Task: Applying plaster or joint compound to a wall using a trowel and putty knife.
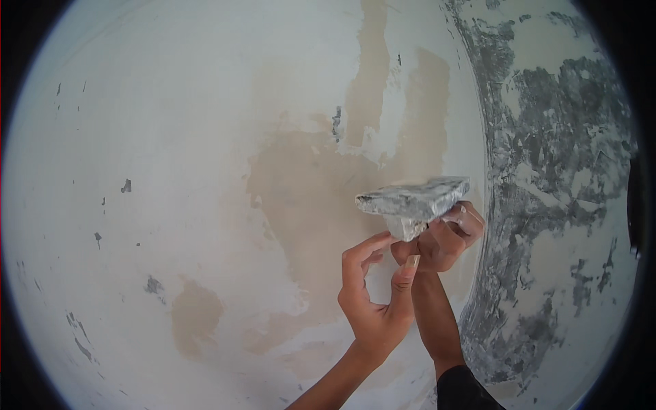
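My right hand (447, 239) is closed around the underside of a flat, putty-caked tool that looks like a plastering trowel (410, 199). Its grey, crusted blade lies broad side up, slightly tilted, and a pale lump (405, 227) sits beneath it. Just left of and below the tool is my left hand (376, 307), its forefinger and thumb curved apart with a gap between them. The forefinger's tip comes close to the lump; whether they touch, I cannot tell. Fingers of the right hand partly hide the tool's grip.
Behind the hands spreads a white plastered wall (171, 137) with damp-looking beige patches (314, 184) and small grey spots. Along the right, past a curved line, a grey surface (526, 157) carries uneven white smears. A dark object (635, 205) shows at the far right rim.
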The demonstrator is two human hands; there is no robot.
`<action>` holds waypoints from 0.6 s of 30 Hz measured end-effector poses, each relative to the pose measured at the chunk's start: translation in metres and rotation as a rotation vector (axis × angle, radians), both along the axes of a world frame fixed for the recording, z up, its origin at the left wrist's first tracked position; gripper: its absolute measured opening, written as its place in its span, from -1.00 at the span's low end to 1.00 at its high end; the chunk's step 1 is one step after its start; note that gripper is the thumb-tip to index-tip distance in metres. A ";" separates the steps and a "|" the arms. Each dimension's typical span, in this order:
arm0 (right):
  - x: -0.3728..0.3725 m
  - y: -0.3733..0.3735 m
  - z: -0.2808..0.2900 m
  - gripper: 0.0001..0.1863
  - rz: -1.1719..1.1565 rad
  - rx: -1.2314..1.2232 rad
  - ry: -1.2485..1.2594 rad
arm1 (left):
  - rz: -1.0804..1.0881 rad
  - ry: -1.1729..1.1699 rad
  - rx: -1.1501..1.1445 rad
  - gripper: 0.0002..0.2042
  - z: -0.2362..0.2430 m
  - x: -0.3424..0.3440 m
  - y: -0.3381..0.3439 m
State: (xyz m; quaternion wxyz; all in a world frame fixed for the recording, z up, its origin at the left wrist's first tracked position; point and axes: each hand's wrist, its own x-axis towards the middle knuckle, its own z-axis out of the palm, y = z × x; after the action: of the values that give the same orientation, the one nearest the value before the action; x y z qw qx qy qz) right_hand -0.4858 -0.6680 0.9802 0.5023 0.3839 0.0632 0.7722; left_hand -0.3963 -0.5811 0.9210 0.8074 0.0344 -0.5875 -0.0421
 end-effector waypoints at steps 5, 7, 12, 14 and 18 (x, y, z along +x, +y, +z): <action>0.028 0.003 0.051 -0.49 -0.095 0.058 0.051 | 0.007 -0.053 0.146 -0.73 -0.056 0.048 0.013; 0.035 -0.001 0.062 -0.49 -0.116 0.106 0.120 | -0.012 -0.039 0.241 -0.76 -0.091 0.059 0.022; 0.046 -0.002 0.103 -0.56 -0.136 0.379 0.258 | 0.035 -0.090 0.384 -0.76 -0.170 0.088 0.039; 0.041 0.000 0.122 -0.61 -0.160 0.504 0.285 | 0.027 -0.074 0.517 -0.84 -0.179 0.090 0.051; 0.026 0.000 0.169 -0.62 -0.201 0.540 0.258 | -0.020 -0.055 0.597 -0.83 -0.206 0.090 0.058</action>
State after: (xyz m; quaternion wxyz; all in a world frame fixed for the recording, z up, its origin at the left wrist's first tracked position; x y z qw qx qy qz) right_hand -0.4598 -0.6679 1.1487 0.4439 0.6025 -0.1190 0.6525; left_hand -0.3062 -0.5235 0.7148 0.7451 0.2656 -0.5710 -0.2198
